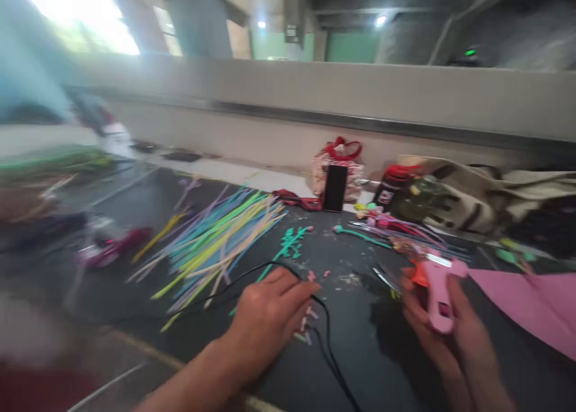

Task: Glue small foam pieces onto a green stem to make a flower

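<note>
1. Tool: the right hand (468, 334) has its grip wrapped round the pink tool (437, 289), likely a glue gun, at three o'clock from the left hand (270, 310). A slack hold could drop it on the surface (360, 364).
2. Cord: the left grip's fingers are bunched at the black cord (327, 328); whether they pinch it, I cannot tell.
3. Stems: a cord snag could drag the stems (225, 238) at ten o'clock.
4. Scraps: a sweeping left hand might scatter the scraps (310, 275) by its fingertips.
</note>
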Motion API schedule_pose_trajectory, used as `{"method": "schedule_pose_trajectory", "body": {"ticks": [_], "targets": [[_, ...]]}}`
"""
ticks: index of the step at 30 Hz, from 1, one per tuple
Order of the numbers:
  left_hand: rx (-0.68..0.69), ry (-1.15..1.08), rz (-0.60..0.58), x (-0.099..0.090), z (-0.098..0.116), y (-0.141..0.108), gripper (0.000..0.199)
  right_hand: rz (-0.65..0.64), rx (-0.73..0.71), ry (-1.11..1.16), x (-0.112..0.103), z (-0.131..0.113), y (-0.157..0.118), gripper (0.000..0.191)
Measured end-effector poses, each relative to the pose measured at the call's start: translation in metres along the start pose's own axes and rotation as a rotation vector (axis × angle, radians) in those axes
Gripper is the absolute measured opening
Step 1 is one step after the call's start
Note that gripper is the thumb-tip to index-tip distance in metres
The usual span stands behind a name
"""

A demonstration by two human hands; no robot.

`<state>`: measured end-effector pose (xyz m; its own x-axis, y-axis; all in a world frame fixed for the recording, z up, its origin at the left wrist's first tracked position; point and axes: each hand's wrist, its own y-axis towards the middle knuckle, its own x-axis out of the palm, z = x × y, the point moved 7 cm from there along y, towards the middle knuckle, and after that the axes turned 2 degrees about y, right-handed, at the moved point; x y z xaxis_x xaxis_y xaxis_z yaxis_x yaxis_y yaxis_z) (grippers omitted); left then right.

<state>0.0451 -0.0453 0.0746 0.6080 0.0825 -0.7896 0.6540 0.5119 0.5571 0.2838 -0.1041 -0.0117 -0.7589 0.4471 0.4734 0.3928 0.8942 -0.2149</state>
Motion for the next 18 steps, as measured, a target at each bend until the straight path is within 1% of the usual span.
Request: {"method": "schedule_pose_trajectory", "body": {"ticks": [1, 3, 5, 9, 12, 14, 18], "targets": [[0.010, 0.015, -0.046, 0.008, -0.006, 0.006, 0.020, 0.035, -0.054, 0.040, -0.005, -0.009, 0.001, 0.035], [0.010, 0.039, -0.125, 0.022, -0.019, 0.018, 0.022, -0.066, -0.083, 0.206, 0.001, -0.017, 0.004, 0.039], [-0.036, 0.078, -0.250, 0.038, -0.031, 0.026, 0.024, -0.107, -0.102, 0.302, 0.006, -0.020, 0.007, 0.038], [-0.152, 0.191, -0.470, 0.060, -0.047, 0.034, 0.030, -0.113, -0.108, 0.356, 0.008, -0.018, 0.010, 0.033], [-0.172, 0.254, -0.605, 0.072, -0.049, 0.037, 0.032, -0.095, -0.124, 0.363, 0.003, -0.019, 0.012, 0.033], [-0.170, 0.252, -0.647, 0.077, -0.048, 0.037, 0.034, -0.076, -0.139, 0.369, 0.000, -0.021, 0.013, 0.033], [-0.171, 0.159, -0.638, 0.083, -0.048, 0.035, 0.034, -0.032, -0.159, 0.371, -0.007, -0.025, 0.014, 0.036]]}}
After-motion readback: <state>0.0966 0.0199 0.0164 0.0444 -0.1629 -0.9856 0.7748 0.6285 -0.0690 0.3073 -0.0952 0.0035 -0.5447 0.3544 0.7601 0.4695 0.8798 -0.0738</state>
